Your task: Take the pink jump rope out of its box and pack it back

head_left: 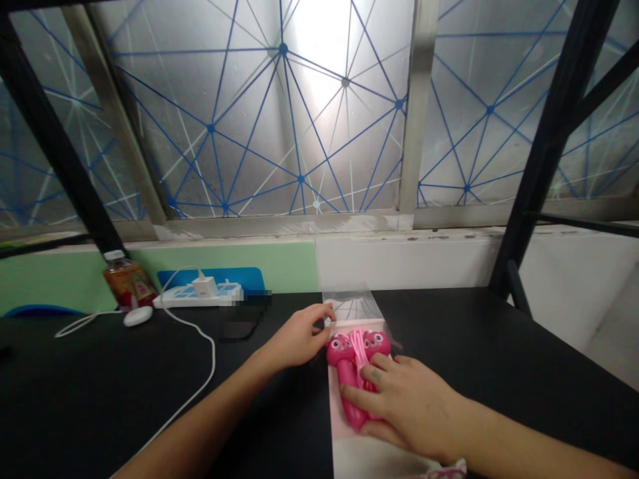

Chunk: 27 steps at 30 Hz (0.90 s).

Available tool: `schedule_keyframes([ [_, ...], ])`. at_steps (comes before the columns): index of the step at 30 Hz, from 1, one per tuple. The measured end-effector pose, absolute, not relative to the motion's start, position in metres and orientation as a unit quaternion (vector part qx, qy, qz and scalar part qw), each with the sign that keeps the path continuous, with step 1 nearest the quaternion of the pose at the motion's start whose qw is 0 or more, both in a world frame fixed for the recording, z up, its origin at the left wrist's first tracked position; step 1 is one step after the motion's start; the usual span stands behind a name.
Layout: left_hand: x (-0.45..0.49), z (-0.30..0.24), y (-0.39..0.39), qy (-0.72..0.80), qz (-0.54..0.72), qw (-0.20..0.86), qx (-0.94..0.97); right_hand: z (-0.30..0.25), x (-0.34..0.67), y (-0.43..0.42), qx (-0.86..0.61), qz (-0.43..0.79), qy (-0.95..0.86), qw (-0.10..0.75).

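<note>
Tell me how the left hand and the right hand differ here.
The left hand has curled fingers at the edge of the clear plastic sleeve, while the right hand lies spread over the pink skipping-rope handles. The left hand sits farther from the camera than the right hand. Both hands are bare and on the same package.

Bare forearms (200,419) shown, ungloved left hand (298,337) and right hand (409,406) seen, short fingernails (330,311) kept, small dark mark (377,376) visible on the right hand

Bright frosted windows (224,86) with blue lines rise behind black posts (52,133).
</note>
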<state>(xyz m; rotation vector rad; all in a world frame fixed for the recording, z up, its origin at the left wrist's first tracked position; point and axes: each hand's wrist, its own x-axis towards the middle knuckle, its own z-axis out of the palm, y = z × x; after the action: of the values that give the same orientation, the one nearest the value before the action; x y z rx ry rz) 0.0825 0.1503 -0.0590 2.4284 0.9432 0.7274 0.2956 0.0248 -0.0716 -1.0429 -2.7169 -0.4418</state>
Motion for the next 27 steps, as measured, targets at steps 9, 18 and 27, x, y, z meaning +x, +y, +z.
schedule_keyframes([
  [9, 0.088, -0.046, 0.115, 0.303, 0.207, 0.139, 0.919, -0.079, 0.298, 0.044, -0.407, -0.204, -0.885, 0.097],
  [18, 0.086, -0.043, 0.116, 0.306, 0.217, 0.135, 0.917, -0.046, 0.293, 0.0, -0.205, -0.053, -0.975, 0.065],
  [27, 0.086, -0.047, 0.12, 0.303, 0.213, 0.129, 0.92, -0.065, 0.307, 0.018, -0.324, 0.081, -0.936, 0.112],
])
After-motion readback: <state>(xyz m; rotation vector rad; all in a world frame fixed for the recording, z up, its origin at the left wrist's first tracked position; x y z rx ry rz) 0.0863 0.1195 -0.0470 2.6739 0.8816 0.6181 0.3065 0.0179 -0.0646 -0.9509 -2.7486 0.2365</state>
